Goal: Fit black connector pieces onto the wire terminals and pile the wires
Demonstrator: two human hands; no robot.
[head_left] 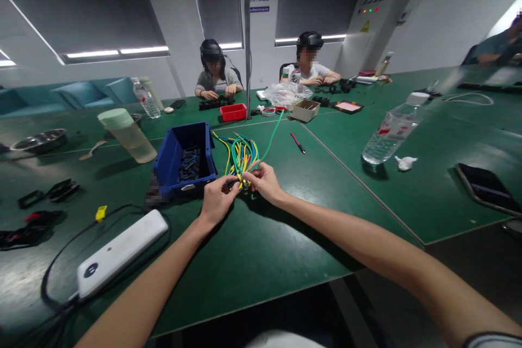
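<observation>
Our forearms [350,232] nearest | left hand [217,196], right hand [266,182]: fingers [233,190] pinching wires [243,155] by near ends | likely light, springy; grip there

Workshop, green worktable [318,185], blue parts bin [163,167], electrical cabinet [369,24]

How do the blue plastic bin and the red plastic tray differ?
The blue plastic bin is deep; the red plastic tray is shallower. The bin stands near the left hand; the tray stands farther away, beside the grey pole. The bin holds small black pieces; the tray's contents are unclear. Both are open-topped.
</observation>
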